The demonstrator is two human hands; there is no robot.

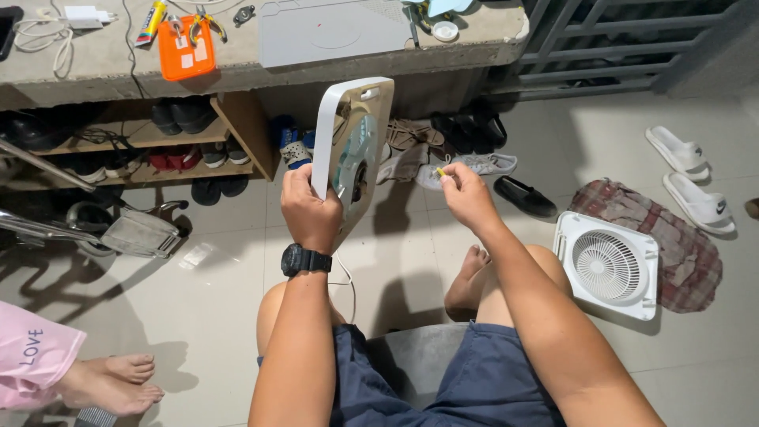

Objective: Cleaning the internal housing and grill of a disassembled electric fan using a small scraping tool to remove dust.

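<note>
My left hand [310, 209] grips the lower edge of a white square fan housing [352, 150], held upright and edge-on in front of me, its open inside with a teal part facing right. A thin white cord hangs from it toward my lap. My right hand [466, 195] is beside the housing, fingertips pinched on a small yellowish piece [440, 171], perhaps a screw. A black watch sits on my left wrist. I sit on a grey seat with bare knees showing.
A white fan grille panel [607, 265] lies on the floor at right beside a plaid cloth [680, 237]. Shoes and sandals crowd a low wooden shelf [237, 119]. A concrete ledge [103, 63] carries pliers, an orange case and a charger. Another person's bare feet [111, 379] are at lower left.
</note>
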